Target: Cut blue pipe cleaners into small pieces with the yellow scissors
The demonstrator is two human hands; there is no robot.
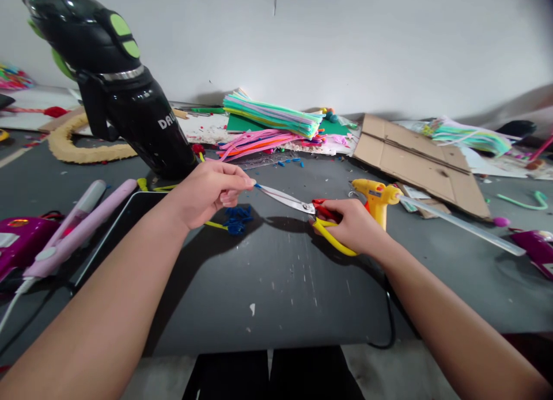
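Observation:
My left hand [218,187] is closed in a pinch. A small end of blue pipe cleaner [258,185] shows at its fingertips, right at the tip of the scissors [287,200]. Most of that piece is hidden by the fingers. My right hand [352,224] grips the scissors by their red and yellow handles, with the blades pointing left and looking nearly closed. Below my left hand, short cut blue pieces [239,212] lie in a small pile, beside a blue tuft [235,226] on a yellow-green stem.
A black bottle [144,120] stands at back left, near a pink hair straightener [86,227]. Bundles of pastel pipe cleaners [276,114] and pink ones [254,143] lie at the back. At right are a yellow glue gun [375,195] with a long glue stick and flattened cardboard [415,163].

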